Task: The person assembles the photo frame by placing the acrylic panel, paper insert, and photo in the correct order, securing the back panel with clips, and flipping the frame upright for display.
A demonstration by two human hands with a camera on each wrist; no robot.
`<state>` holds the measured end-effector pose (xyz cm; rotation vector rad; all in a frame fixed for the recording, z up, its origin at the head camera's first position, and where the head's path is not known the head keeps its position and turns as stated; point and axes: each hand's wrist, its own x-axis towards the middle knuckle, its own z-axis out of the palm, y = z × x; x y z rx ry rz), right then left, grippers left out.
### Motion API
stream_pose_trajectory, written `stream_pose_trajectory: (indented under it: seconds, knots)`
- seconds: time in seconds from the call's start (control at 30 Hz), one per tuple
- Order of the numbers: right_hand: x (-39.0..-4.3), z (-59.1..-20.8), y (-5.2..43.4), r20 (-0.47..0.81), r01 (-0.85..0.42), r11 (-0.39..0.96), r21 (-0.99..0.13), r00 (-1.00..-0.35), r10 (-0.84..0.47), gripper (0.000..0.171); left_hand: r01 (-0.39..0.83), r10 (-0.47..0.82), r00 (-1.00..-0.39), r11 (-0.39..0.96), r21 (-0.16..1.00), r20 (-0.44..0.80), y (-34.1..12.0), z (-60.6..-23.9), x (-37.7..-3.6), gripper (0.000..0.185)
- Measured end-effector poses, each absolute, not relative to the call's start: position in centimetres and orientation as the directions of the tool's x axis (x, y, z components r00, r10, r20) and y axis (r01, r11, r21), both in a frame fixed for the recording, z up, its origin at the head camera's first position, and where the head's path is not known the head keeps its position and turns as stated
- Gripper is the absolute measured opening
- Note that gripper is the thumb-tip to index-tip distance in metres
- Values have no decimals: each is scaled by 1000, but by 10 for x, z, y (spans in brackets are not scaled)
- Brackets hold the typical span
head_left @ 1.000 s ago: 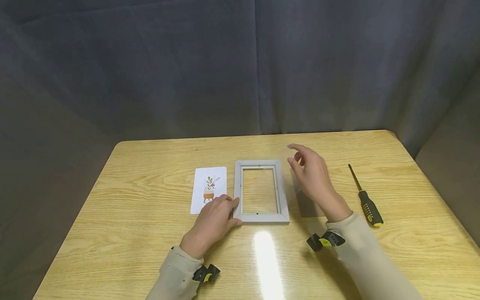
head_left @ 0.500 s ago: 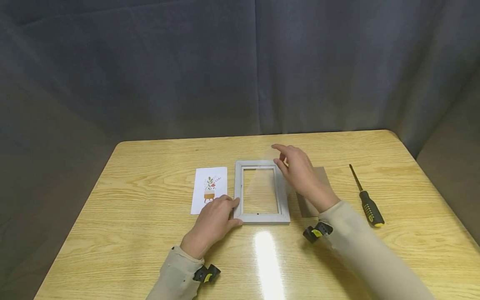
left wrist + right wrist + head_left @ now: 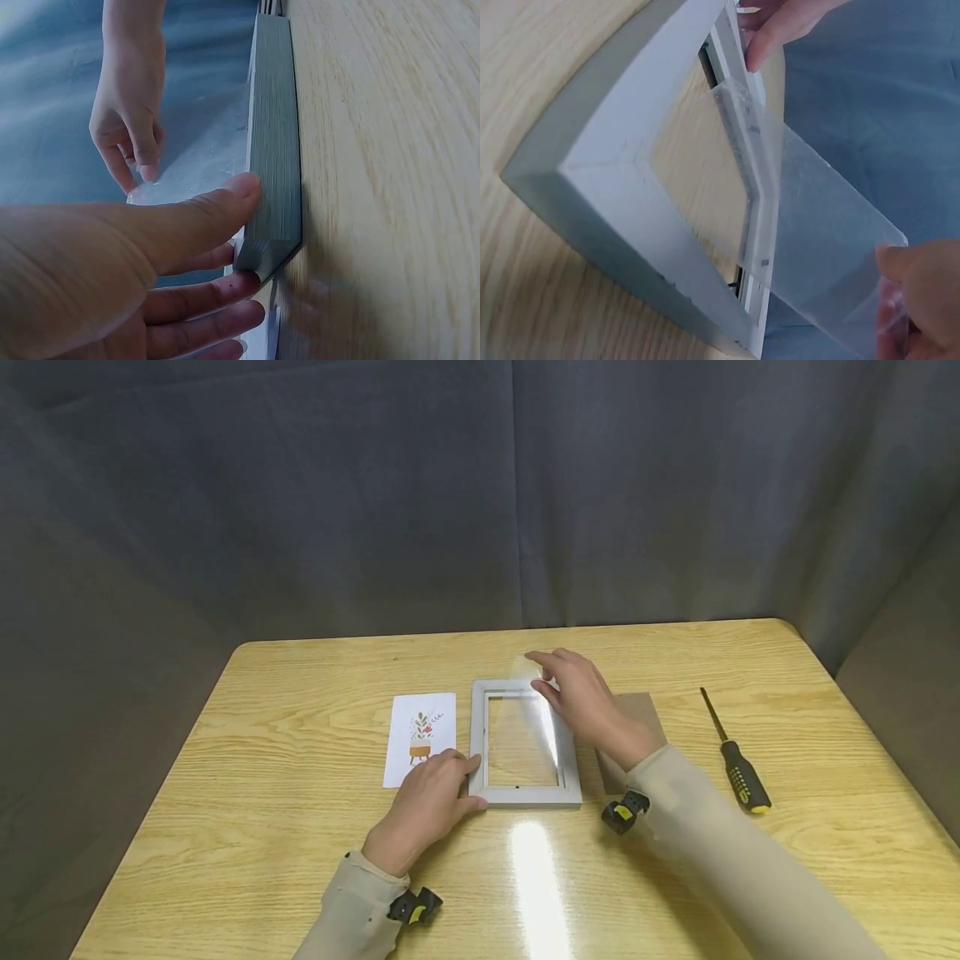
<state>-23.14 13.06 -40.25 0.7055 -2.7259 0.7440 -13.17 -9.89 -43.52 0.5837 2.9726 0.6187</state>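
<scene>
Head view shows a grey picture frame (image 3: 525, 743) lying flat near the middle of the wooden desk (image 3: 825, 827). The left hand (image 3: 431, 802) rests on the desk with thumb and fingertips pressed against the frame's near left corner; the left wrist view shows that thumb touching the frame's edge. The right hand (image 3: 581, 697) pinches a clear sheet (image 3: 536, 722) by its far corner between thumb and fingers, holding it tilted over the frame's opening, its lower edge down inside the frame. A printed card (image 3: 420, 750) lies just left of the frame, a brown backing board (image 3: 637, 714) just right of it, and a screwdriver (image 3: 733, 756) farther right.
</scene>
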Motion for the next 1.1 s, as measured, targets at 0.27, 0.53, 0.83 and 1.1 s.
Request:
stream_pose_trajectory:
  seconds: [0.27, 0.53, 0.83, 1.1]
  knots:
    - [-237, -404, 133, 284, -496, 769, -404, -867, -410, 44, 351, 374, -927, 845, 403, 23, -99, -435, -131, 60]
    - [-239, -408, 133, 258, -498, 766, -407, -867, -427, 45, 351, 372, -928, 843, 408, 29, -99, -434, -131, 60]
    - [-235, -412, 125, 299, -567, 735, -373, -823, -484, 46, 353, 372, -928, 845, 401, 32, -99, -435, -131, 59]
    - [-231, -416, 115, 314, -595, 737, -321, -801, -509, 45, 354, 372, -928, 847, 397, 32, -99, -435, -132, 60]
